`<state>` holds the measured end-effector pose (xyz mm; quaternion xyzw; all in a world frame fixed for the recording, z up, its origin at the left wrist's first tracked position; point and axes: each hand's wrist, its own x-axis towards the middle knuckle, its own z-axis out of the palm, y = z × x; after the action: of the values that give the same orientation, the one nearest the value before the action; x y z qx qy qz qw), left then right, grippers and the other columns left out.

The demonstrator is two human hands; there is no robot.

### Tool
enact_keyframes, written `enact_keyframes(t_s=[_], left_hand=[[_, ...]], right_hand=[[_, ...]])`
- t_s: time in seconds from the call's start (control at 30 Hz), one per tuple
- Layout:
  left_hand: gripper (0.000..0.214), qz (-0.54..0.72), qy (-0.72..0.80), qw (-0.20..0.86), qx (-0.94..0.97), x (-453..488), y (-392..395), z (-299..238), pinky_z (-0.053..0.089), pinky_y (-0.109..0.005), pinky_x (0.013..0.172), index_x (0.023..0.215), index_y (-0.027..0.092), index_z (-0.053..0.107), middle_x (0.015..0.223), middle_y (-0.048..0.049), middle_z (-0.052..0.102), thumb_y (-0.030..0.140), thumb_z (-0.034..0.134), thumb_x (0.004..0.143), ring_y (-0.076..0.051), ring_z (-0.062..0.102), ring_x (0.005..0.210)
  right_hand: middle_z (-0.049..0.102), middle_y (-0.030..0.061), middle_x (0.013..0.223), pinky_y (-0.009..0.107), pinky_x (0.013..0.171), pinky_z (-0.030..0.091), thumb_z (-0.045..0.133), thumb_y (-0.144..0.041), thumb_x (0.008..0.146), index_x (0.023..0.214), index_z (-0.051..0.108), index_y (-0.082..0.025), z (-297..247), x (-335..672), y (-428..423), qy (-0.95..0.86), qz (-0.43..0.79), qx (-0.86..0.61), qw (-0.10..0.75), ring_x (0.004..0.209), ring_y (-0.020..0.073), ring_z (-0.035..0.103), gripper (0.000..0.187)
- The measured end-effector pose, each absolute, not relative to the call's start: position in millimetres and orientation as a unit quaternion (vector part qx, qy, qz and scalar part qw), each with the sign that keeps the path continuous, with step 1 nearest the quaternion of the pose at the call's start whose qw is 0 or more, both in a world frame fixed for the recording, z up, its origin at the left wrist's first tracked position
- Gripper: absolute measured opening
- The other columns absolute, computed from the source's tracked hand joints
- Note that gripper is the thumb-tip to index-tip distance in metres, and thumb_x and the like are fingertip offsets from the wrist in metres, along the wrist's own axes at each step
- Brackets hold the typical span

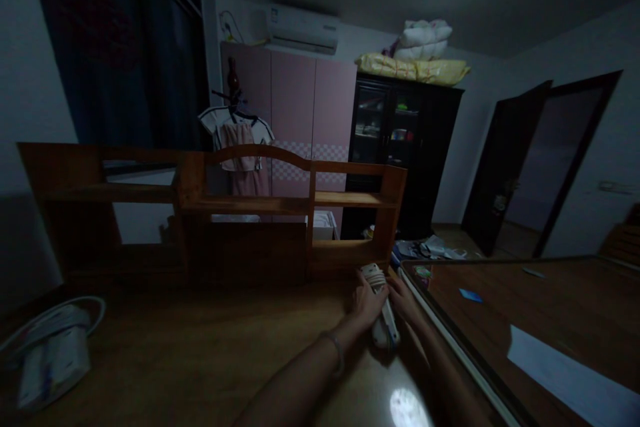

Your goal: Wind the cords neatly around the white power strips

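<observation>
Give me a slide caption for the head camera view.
Left hand gripping a pale cord-wrapped object, right hand close beside it, over a wooden tabletop before a shelf unit.

The long, off-white, cord-wrapped block [384, 332] looks like smooth, hard plastic, and its coiled pale cord [374, 278] seems plastic-sheathed. Beneath it, the yellow-brown wooden desktop [200, 353] is smooth and glossy enough to throw back a bright patch of light. The orange-brown open wooden shelf unit [245, 205] shows a smooth finish with a low sheen. Behind stand flat pink wardrobe panels [293, 93], smooth and rather matt, and a black cabinet [435, 153] with glossy glass panes. The long white sheet [570, 367] appears to be matt paper.
</observation>
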<state>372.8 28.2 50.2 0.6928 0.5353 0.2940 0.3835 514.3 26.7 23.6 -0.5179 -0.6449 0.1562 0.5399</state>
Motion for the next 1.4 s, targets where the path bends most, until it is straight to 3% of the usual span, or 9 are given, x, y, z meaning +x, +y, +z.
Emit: enact_keyframes(t_s=[0.13,0.3,0.4,0.63,0.83,1.03,1.4], left_hand=[[0.092,0.260,0.592,0.297,0.702,386.8,44.6,45.5,0.040,-0.043,0.090,0.145,-0.001,0.020,0.115,-0.0293,0.062,0.058,0.051,0.081,-0.038,0.058,0.112],[0.082,0.214,0.630,0.233,0.709,401.4,58.1,36.8,0.043,-0.044,0.089,0.135,0.002,0.040,0.113,-0.0268,0.064,0.062,0.044,0.081,-0.038,0.060,0.109],[0.084,0.198,0.636,0.203,0.717,406.8,59.5,33.6,0.042,-0.041,0.091,0.137,0.005,0.037,0.116,-0.0242,0.064,0.067,0.038,0.082,-0.035,0.059,0.112],[0.080,0.191,0.642,0.173,0.722,404.4,52.9,27.9,0.042,-0.041,0.088,0.140,0.005,0.034,0.114,-0.0237,0.065,0.065,0.024,0.088,-0.033,0.061,0.108],[0.096,0.214,0.642,0.176,0.715,389.7,47.2,18.7,0.042,-0.045,0.085,0.144,0.004,0.026,0.108,-0.0258,0.066,0.074,0.005,0.083,-0.037,0.061,0.107],[0.100,0.230,0.622,0.168,0.729,373.6,25.0,14.0,0.041,-0.045,0.086,0.147,0.007,0.021,0.108,-0.0236,0.067,0.079,0.008,0.079,-0.037,0.062,0.106],[0.094,0.270,0.586,0.171,0.745,342.8,-25.2,40.0,0.042,-0.045,0.086,0.145,0.006,0.028,0.101,-0.0242,0.069,0.076,0.022,0.082,-0.038,0.063,0.102]], right_hand=[[0.066,0.0052,0.086,0.038,0.080,0.048,0.051,-0.028,0.076,0.084,0.065,-0.020,-1.0,521.8,42.5,-0.637,0.095,-0.547,0.535,0.085,0.0230,0.061,0.018],[0.062,0.0069,0.099,0.033,0.079,0.045,0.050,-0.023,0.080,0.094,0.064,-0.021,-9.4,526.3,40.7,-0.621,0.020,-0.593,0.512,0.088,0.0215,0.060,0.020],[0.058,0.0093,0.106,0.033,0.079,0.043,0.045,-0.023,0.085,0.102,0.060,-0.021,-6.9,524.9,36.1,-0.594,-0.024,-0.621,0.511,0.091,0.0228,0.058,0.023],[0.058,0.0095,0.102,0.032,0.077,0.043,0.043,-0.023,0.085,0.094,0.061,-0.019,-6.4,524.8,32.8,-0.586,-0.078,-0.627,0.507,0.087,0.0223,0.058,0.021],[0.058,0.0100,0.097,0.032,0.075,0.042,0.041,-0.024,0.085,0.093,0.062,-0.016,-15.4,539.4,37.5,-0.568,-0.117,-0.636,0.510,0.084,0.0219,0.057,0.024],[0.059,0.0110,0.096,0.031,0.075,0.040,0.041,-0.023,0.083,0.091,0.063,-0.015,-21.8,544.4,40.4,-0.557,-0.126,-0.647,0.504,0.083,0.0221,0.056,0.024],[0.061,0.0103,0.092,0.029,0.071,0.040,0.043,-0.022,0.083,0.091,0.065,-0.016,-26.1,549.5,37.9,-0.565,-0.139,-0.655,0.482,0.079,0.0208,0.056,0.024]])
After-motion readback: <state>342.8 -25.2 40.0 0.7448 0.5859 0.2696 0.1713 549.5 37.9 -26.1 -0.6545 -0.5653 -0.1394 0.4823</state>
